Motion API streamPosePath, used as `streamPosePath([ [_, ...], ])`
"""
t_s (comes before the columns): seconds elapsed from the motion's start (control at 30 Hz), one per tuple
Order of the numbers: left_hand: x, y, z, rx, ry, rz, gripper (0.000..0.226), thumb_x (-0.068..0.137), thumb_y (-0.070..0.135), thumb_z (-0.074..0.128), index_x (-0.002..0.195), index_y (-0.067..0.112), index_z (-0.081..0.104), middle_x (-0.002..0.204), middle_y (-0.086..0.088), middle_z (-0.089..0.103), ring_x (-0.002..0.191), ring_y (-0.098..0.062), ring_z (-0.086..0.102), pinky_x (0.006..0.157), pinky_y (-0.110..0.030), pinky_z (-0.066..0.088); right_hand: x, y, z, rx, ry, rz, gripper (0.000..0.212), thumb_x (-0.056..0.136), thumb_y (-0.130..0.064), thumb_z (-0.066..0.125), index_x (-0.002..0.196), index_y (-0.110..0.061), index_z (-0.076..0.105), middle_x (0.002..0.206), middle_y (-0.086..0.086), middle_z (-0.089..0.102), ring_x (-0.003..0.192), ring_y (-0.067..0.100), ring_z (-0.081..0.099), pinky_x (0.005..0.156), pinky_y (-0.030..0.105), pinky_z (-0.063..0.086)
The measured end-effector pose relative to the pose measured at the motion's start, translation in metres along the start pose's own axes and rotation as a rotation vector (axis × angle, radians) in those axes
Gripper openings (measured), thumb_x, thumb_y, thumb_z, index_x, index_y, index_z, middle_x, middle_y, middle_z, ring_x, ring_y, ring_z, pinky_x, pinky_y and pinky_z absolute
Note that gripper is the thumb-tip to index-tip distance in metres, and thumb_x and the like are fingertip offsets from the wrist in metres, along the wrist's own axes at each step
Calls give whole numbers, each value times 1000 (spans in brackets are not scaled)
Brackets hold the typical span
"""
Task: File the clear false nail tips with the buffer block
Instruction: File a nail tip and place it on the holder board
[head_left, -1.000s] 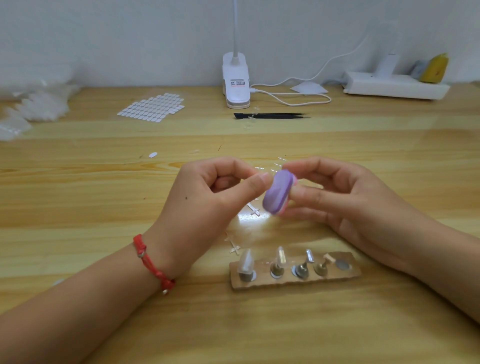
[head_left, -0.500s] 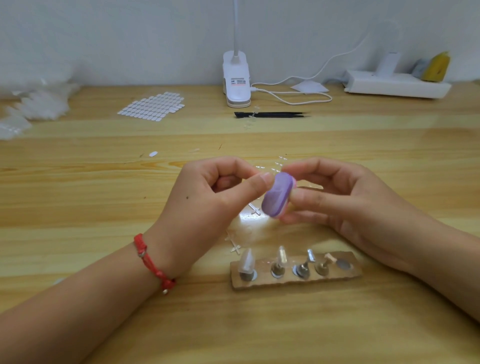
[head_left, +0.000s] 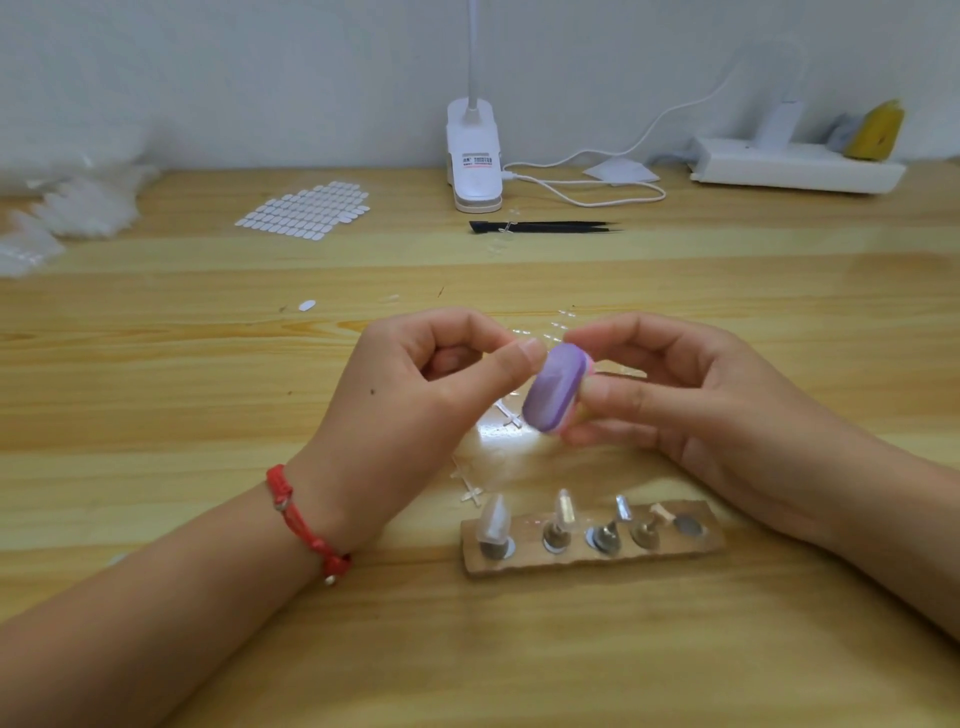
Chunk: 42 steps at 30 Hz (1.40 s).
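My right hand (head_left: 691, 400) grips a purple oval buffer block (head_left: 553, 388) with a pink edge, held above the table's middle. My left hand (head_left: 415, 410) pinches thumb against forefinger right at the block's upper left face; the clear nail tip between them is too small to make out. Below the hands lies a wooden holder strip (head_left: 691, 548) with several metal stands, and clear nail tips (head_left: 496, 519) stand on some of them.
Loose clear tips and sprue crosses (head_left: 470, 491) lie on the wooden table (head_left: 156, 395) under the hands. Farther back are a sheet of adhesive tabs (head_left: 306, 210), black tweezers (head_left: 545, 227), a white clip lamp (head_left: 474, 161), its cable, a white power strip (head_left: 795, 166), and plastic bags (head_left: 67, 208) at far left.
The buffer block has shifted slightly in my right hand against the left fingertips. Both hands stay in nearly the same place.
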<state>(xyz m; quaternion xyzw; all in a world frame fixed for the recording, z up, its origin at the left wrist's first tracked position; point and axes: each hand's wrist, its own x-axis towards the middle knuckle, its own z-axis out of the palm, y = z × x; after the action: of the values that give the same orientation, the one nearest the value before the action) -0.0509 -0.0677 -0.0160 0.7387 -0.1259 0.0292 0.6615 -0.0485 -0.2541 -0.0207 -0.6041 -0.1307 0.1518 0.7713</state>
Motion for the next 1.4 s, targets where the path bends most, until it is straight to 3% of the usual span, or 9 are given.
streamPosePath([
  [0.2, 4, -4, -2, -1, 100, 5, 19, 71, 33, 72, 66, 15, 71, 51, 5, 25, 46, -7, 23, 43, -11, 25, 4, -7, -6, 286, 97, 84, 29, 70, -3, 63, 99, -6, 64, 84, 13, 68, 78, 24, 71, 68, 31, 59],
  [0.33, 1, -2, 0, 10, 30, 23, 23, 70, 37, 71, 75, 15, 76, 49, 10, 25, 43, -3, 26, 46, -6, 28, 1, -8, 3, 184, 83, 81, 23, 68, -13, 46, 70, -9, 68, 70, 9, 48, 50, 13, 40, 43, 25, 44],
  [0.53, -2, 2, -1, 33, -63, 21, 29, 69, 44, 68, 80, 20, 78, 77, -36, 55, 70, -18, 46, 63, -19, 38, -3, 0, 6, -274, 109, -28, 10, 72, -20, 77, 74, -27, 70, 64, -2, 48, 46, 11, 39, 43, 16, 36],
  [0.77, -4, 4, 0, 37, -94, 46, 27, 68, 44, 68, 80, 21, 78, 71, -33, 49, 66, -18, 43, 59, -16, 37, -3, -1, 6, -268, 125, -35, 15, 66, -32, 81, 76, -22, 75, 56, -6, 44, 46, 10, 37, 42, 16, 36],
  [0.87, -2, 3, -1, 17, -64, 9, 28, 67, 45, 68, 81, 23, 78, 83, -36, 56, 73, -19, 48, 64, -20, 39, -3, -1, 6, -186, 79, -39, 4, 74, -19, 73, 75, -19, 76, 58, -5, 44, 49, 8, 36, 41, 17, 36],
  [1.03, -1, 1, -1, 32, -54, 2, 29, 66, 47, 68, 82, 25, 77, 91, -36, 58, 77, -17, 52, 68, -19, 41, 0, -5, 3, 182, 65, 22, 32, 64, -18, 48, 75, -9, 76, 72, 9, 36, 56, 14, 34, 45, 24, 40],
  [1.13, -1, 1, -1, 36, -52, 5, 30, 64, 49, 68, 80, 25, 77, 88, -36, 58, 75, -17, 51, 67, -19, 41, 2, -2, 1, 201, 117, 18, 35, 69, -13, 47, 84, -4, 77, 71, 9, 43, 58, 15, 44, 52, 27, 49],
  [1.27, 0, -2, 1, 47, -8, 14, 29, 66, 45, 67, 77, 20, 77, 61, -20, 44, 61, -13, 43, 56, -14, 35, 1, 0, -2, 98, 89, 21, 32, 80, -9, 58, 109, -4, 72, 84, 14, 65, 78, 19, 68, 74, 29, 58],
  [1.4, 1, -3, 0, 45, 18, -4, 26, 69, 40, 66, 75, 16, 75, 50, 12, 28, 47, -4, 29, 48, -13, 29, -2, 1, -1, -15, 29, -2, 34, 77, -12, 70, 111, -14, 72, 105, 9, 74, 90, 25, 73, 75, 25, 57],
])
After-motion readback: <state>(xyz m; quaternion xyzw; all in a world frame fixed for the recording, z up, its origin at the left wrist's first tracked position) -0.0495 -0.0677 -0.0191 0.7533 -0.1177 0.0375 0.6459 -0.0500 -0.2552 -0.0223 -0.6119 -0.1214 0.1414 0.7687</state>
